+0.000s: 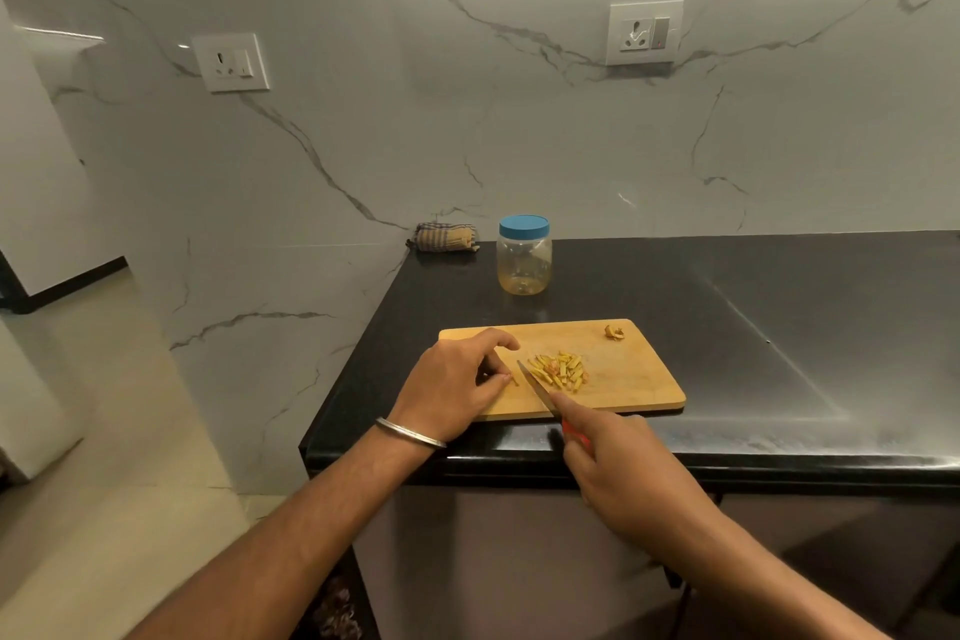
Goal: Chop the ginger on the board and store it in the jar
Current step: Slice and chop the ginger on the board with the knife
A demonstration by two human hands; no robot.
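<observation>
Ginger [560, 370] lies cut into thin yellow sticks in a loose pile near the middle of the wooden board [631, 379], which sits flat on the black countertop [779, 327] close to its near left corner. One more small stick lies just left of the pile, right at the fingertips of the left hand [457, 387]. That hand rests on the left part of the board with its fingers bent and a little apart, the index arched above the wood and the tips of the others down near the stray stick; whether they actually pinch it I cannot tell. A metal bangle [410, 432] circles the left wrist. The right hand [623, 463] grips the red handle of a knife [537, 389], fingers curled round it and the index finger stretched forward along the back of the blade. The blade slants to the far left, its tip just beside the left edge of the pile. A brown scrap [614, 332] sits alone at the far right corner of the board. Beyond the board, well apart from it, stands the clear jar [524, 265] with its blue lid [524, 226] on. A folded checked cloth [444, 238] lies left of the jar against the marble wall [415, 120], which carries two sockets
</observation>
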